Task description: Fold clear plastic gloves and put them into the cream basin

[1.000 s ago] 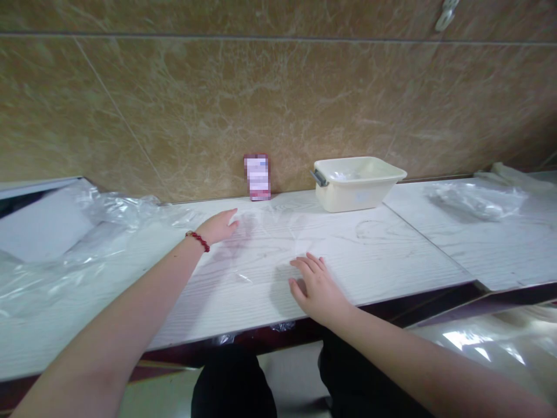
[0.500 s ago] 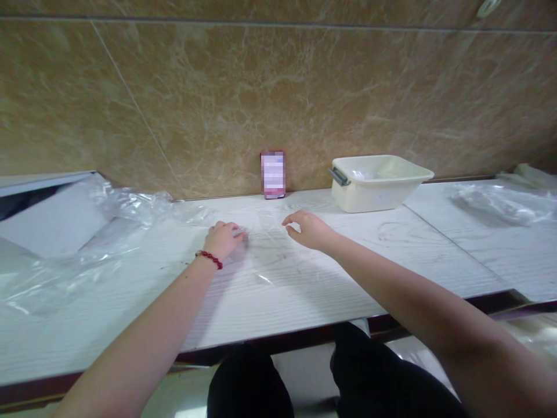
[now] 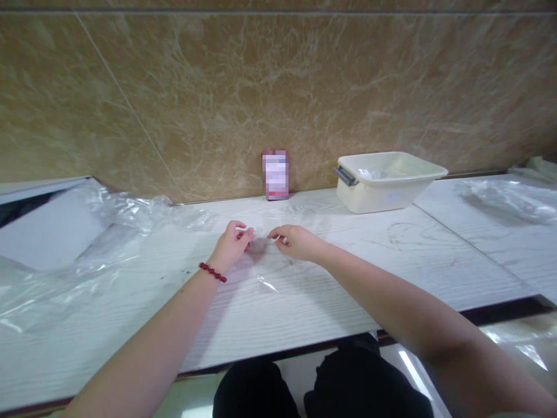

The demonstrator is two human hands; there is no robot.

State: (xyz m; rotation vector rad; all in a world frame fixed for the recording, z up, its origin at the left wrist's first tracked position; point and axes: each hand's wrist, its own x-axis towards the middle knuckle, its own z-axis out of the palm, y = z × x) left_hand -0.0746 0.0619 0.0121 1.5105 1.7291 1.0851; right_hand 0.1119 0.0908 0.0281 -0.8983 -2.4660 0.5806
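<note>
A thin sheet of clear plastic film (image 3: 266, 283) lies on the white wood-grain table in front of me, showing mostly as glints, so its edges are hard to trace. My left hand (image 3: 236, 239), with a red bead bracelet at the wrist, has thumb and fingers drawn together in a pinch on the film's left part. Facing it, my right hand (image 3: 295, 241) pinches the film with thumb and forefinger. Only a small gap separates the fingertips of the two hands, just above the tabletop.
A phone (image 3: 275, 175) leans upright against the brown marbled wall. Right of it stands a cream plastic bin (image 3: 387, 194) with a grey handle, clear plastic inside. Crumpled clear plastic (image 3: 139, 212) and a white panel (image 3: 52, 232) lie left; more plastic (image 3: 517, 200) lies far right.
Both hands have come closer together: my left moved right, my right moved slightly left and down. The view has shifted slightly.
</note>
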